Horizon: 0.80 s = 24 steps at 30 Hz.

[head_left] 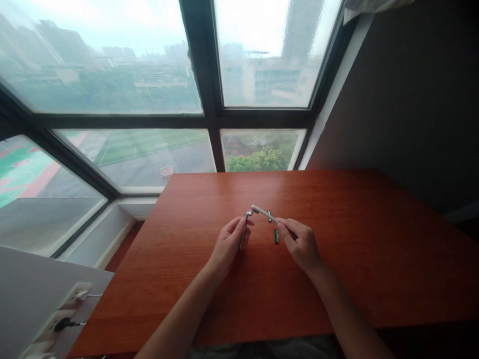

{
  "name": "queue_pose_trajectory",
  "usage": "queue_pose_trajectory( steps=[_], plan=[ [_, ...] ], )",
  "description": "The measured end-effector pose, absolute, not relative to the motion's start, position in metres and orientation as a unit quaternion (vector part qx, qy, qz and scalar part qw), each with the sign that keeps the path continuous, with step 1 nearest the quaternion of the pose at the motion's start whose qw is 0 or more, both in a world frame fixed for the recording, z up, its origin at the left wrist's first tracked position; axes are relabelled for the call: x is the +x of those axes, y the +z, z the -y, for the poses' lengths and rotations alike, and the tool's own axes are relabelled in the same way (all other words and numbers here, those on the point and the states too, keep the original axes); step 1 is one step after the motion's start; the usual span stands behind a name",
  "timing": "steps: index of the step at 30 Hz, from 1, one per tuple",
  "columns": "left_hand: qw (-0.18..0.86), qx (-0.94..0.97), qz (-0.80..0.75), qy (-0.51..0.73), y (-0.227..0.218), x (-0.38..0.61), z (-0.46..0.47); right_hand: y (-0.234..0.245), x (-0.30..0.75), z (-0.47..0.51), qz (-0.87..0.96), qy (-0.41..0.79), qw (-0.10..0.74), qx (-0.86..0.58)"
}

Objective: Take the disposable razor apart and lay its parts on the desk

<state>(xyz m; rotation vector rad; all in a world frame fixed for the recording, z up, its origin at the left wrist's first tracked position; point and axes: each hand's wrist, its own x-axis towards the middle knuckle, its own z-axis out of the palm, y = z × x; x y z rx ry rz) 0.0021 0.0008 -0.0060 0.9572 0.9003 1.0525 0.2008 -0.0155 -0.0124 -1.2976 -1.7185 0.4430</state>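
My left hand (229, 240) is closed around a slim silvery handle with a bent neck, which looks like a razor handle (246, 218). It stands nearly upright above the table. In my right hand (299, 242), thumb and fingers pinch a pale, thin stick that looks like a toothbrush (265, 213). Its rounded head slants up to the left, at the top of the razor handle; whether they touch is hard to tell. Behind and below the stick, a small dark-and-green piece (269, 216) lies on the table. Another black-and-green piece (276, 236), perhaps a razor cartridge, rests left of my right hand.
The reddish-brown wooden table (179, 299) spreads under both forearms. Large framed windows (209, 117) stand beyond its far edge. At the lower left, wall sockets (56, 326) hold a white plug and a black plug with cables. A dark wall (407, 109) rises on the right.
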Motion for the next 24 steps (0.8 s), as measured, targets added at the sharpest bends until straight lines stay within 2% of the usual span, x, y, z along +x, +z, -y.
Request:
queue_pose_trajectory(
  steps=[16,24],
  plan=[
    [0.666,0.423,-0.398,0.468,-0.0056,0.0019,0.0010,-0.0176,0.2002,0.0130,0.696,0.173,0.455,-0.528],
    [0.658,0.419,-0.405,0.477,-0.0070,0.0028,-0.0002,-0.0121,0.1989,0.0154,0.705,0.207,0.461,-0.498]
  ],
)
